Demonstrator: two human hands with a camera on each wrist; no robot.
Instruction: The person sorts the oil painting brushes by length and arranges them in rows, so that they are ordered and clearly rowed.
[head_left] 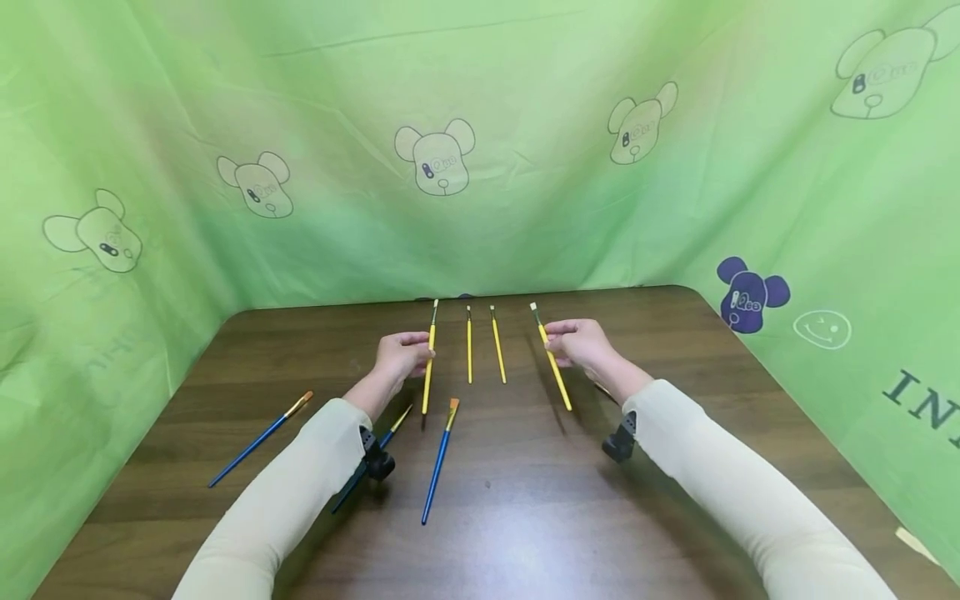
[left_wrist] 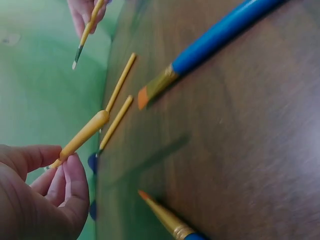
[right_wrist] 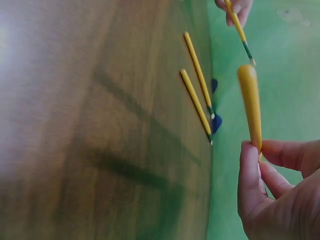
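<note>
My left hand [head_left: 401, 356] pinches a yellow-handled paintbrush [head_left: 429, 367] between thumb and fingers, its pale bristles pointing to the back. In the left wrist view, the handle end of that brush shows beyond the fingertips, raised over the wood. Opposite, my right hand [head_left: 581, 343] pinches another yellow paintbrush [head_left: 555, 367], tilted, with white bristles at its far end and a shadow below it. Between the hands, two more yellow paintbrushes lie side by side on the table, a left one [head_left: 469, 346] and a right one [head_left: 498, 348].
Blue paintbrushes with orange bristles lie on the brown table [head_left: 540, 500]: one at the left [head_left: 258, 440], one near the middle [head_left: 438, 467], one partly under the left wrist [head_left: 395, 427]. A thin piece [head_left: 603, 390] shows behind the right wrist. Green cloth [head_left: 525, 225] surrounds the table.
</note>
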